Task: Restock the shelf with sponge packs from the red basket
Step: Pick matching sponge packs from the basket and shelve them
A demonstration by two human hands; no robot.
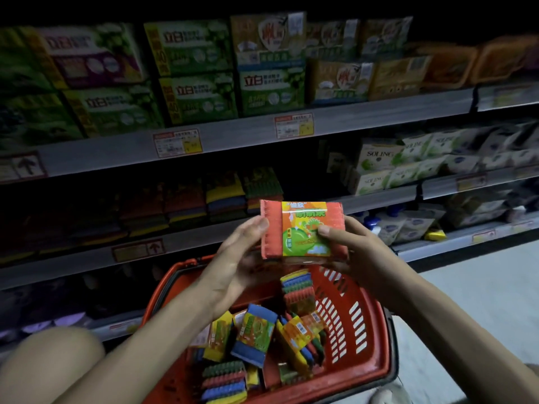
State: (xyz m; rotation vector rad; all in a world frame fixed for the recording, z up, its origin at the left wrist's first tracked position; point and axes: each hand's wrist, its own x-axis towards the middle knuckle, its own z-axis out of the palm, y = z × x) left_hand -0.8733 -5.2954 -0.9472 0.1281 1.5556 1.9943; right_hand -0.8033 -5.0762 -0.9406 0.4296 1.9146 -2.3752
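Both hands hold one sponge pack [303, 220], red on top with a green and orange label, above the red basket [370, 339]. My left hand [242, 252] grips its left edge from below and the side. My right hand [347, 246] holds the right side, thumb on the label. Several more multicoloured sponge packs [256, 333] lie loose in the basket. The pack is level with the middle shelf [204, 228], where stacks of sponge packs [224, 196] stand in the dark.
The upper shelf [233, 135] carries green and orange boxes with price tags on its rail. White packs [379, 164] and bottles fill the shelves to the right. A bare knee [49, 365] is at bottom left. Grey floor lies at the right.
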